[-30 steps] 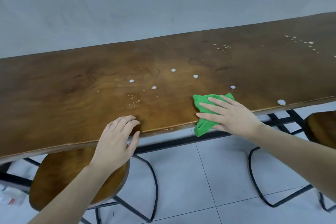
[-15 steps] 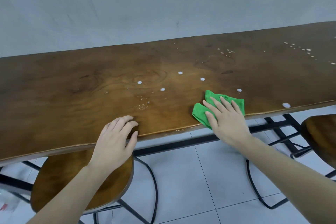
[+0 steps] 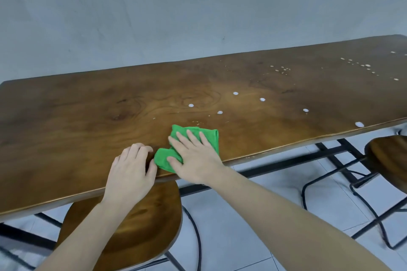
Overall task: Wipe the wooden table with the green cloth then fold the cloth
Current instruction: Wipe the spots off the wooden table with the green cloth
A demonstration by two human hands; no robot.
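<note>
Your right hand lies flat on the green cloth, fingers spread wide and pressing it down onto the wooden table right at the near edge. The cloth is bunched, one lobe poking out past your thumb toward your left hand, another showing beyond your fingertips. Your left hand rests just beside the cloth on the table's near edge, fingers curled in and close together, thumb almost touching the green fabric, holding nothing. White droplets dot the table beyond the cloth, more of them scattered off to the far right end, and one large drop sits by the near edge well right of the cloth. Under the table edge, a wooden stool sits below your left forearm.
</note>
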